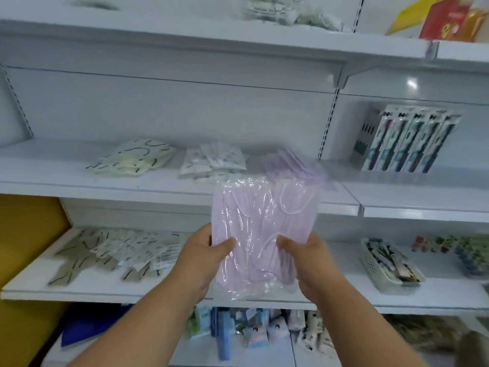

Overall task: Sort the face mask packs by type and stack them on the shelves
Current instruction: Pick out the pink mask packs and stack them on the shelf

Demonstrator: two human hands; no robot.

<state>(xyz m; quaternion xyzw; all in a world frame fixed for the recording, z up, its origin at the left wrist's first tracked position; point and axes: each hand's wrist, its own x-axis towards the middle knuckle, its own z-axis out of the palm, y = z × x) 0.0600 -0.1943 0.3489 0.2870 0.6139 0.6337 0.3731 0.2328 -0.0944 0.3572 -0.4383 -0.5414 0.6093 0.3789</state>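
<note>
A: Biggest first?
B: White shelving (169, 107), filling nearly all the view, several levels.

A: On the middle shelf (79, 178)?
B: Three piles of mask packs. Cream pile with dark squiggles (133, 158) at about 10 o'clock from the centre. White printed pile (214, 161) just beside it, toward 12 o'clock. Lilac pile (293, 165) at about 1 o'clock, blurred, partly hidden behind the held packs. Far at 3 o'clock, upright toothbrush packs (407, 140).

A: And the lower shelf (31, 290)?
B: At 8 o'clock, unsorted mask packs (116, 250), lying loose and overlapping, beige and white prints mixed. At 4 o'clock, a pale basket (375, 271) full of small items.

A: Now the task's thing?
B: Lilac mask packs (264, 221) in clear wrap, held up at the centre, in front of the edge of the middle shelf, tilted a little toward 1 o'clock. Cannot tell how many.

A: The hands?
B: Left hand (203, 258) grasping the lower left side, thumb on the front. Right hand (309, 260) grasping the lower right side, thumb on the front too. Both at about 6 o'clock, below the packs' middle.
</note>
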